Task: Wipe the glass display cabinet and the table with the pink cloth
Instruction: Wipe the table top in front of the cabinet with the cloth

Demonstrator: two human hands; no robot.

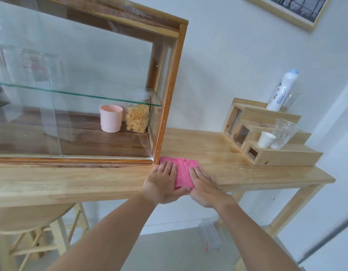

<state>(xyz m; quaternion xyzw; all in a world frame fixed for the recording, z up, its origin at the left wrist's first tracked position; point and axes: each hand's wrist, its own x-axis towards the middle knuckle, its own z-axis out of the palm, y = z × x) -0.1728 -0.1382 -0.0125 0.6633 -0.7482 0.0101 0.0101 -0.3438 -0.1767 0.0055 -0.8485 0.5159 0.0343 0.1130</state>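
1. The left hand (163,183) lies flat, palm down, on the left part of the pink cloth (184,173); its fingers (167,168) are stretched out and close together, and its thumb runs along the near edge of the cloth; it presses rather than grips.
2. The right hand (205,187) lies flat on the right part of the cloth, fingers (195,172) straight and pointing away from the person; it too grips nothing, only rests on the fabric.
3. The cloth is spread on the table (71,182) between and under both hands; its far left corner, just past the left fingertips, touches the bottom right corner of the glass cabinet (169,94).
4. The cabinet stands on the table to the left of and beyond the left fingers; inside it, behind the glass, a pink cup (111,118) stands just beside a bag of pasta (137,119) under a glass shelf (81,94).
5. Well to the right of the right fingers, a wooden stand (286,156) sits on the table; on it are a small white paper cup (266,139), touching a clear plastic cup (283,133), and higher up a white bottle (280,92).
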